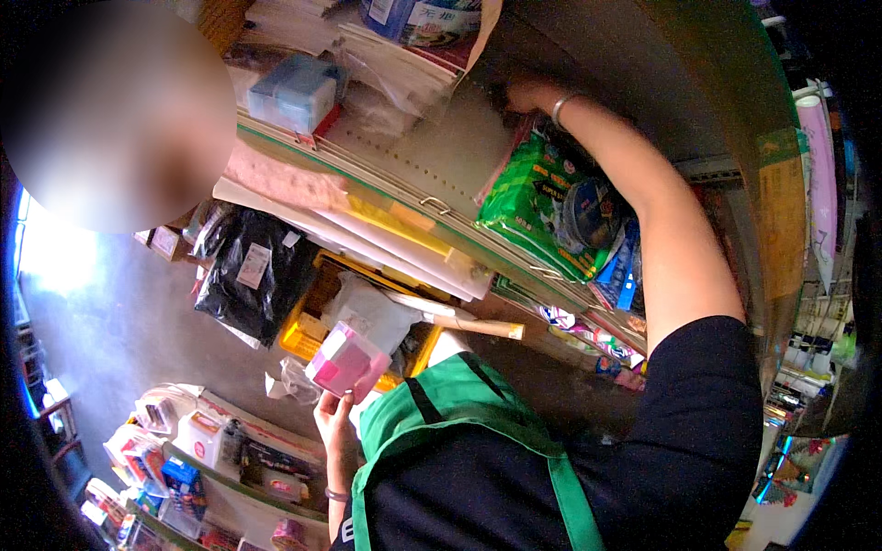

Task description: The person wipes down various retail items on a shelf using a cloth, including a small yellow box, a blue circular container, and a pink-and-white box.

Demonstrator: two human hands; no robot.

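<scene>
My left hand (pixel 335 412) grips the lower edge of a pink and clear plastic box (pixel 350 364), thumb on the near side. Below the box stands a yellow plastic crate (pixel 300 333) with a pale plastic bag (pixel 372 315) in it. With the arm stretched far forward, my right hand (pixel 534 95) reaches over a shelf (pixel 431 162) into a dark corner. Its fingers are lost in shadow, so whether they hold anything is unclear. A green plastic package (pixel 529 200) lies just below that wrist, with a dark round pack (pixel 591 212) against it.
A blue and clear box (pixel 293 93) sits near the shelf's front edge. Rolled sheets (pixel 406 251) lie beneath the shelf, and a cardboard tube (pixel 482 326) juts out over the crate. A black plastic bag (pixel 258 265) rests on the left. Lower left, another shelf (pixel 238 475) holds packaged goods.
</scene>
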